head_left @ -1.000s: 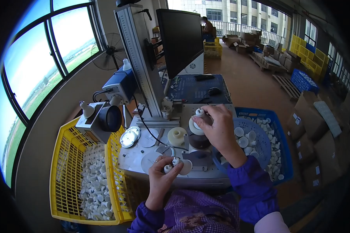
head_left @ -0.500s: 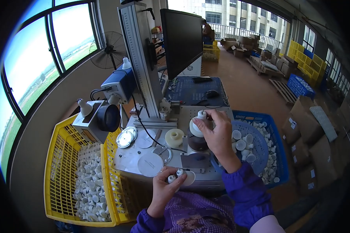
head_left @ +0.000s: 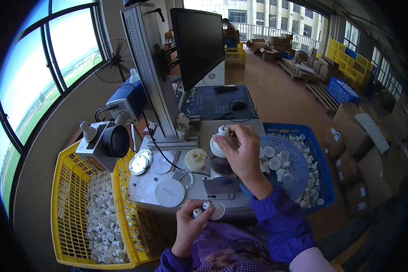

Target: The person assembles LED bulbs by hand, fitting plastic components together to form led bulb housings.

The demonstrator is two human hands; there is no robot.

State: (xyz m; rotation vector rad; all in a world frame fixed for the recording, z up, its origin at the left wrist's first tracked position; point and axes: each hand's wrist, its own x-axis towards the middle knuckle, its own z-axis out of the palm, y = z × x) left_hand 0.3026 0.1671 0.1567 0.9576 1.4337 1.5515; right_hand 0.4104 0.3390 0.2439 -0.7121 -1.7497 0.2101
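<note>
My right hand [head_left: 245, 156] is closed on a white lamp housing [head_left: 223, 131], thumb and fingers around its narrow, pronged end. That housing stands base-up over a dark round fixture [head_left: 221, 166] on the workbench; whether it touches the fixture is hard to tell behind my fingers. Lower down, near the bench's front edge, my left hand [head_left: 188, 227] is closed around two white bulb housings [head_left: 207, 205], their narrow ends pointing up and a wide rim showing at the right. A cream plastic ring [head_left: 196, 159] lies left of the fixture.
A blue perforated basin [head_left: 294, 181] of housings rests on a blue crate [head_left: 325, 195] at right. At left stands a yellow crate [head_left: 59, 213] full of housings. A lens unit [head_left: 115, 139] and upright column [head_left: 145, 72] rise above the bench. Another person [head_left: 230, 34] is far behind.
The view has shifted slightly, moving the scene a little left in the picture. Both hands keep their holds, the right one still at the fixture.
</note>
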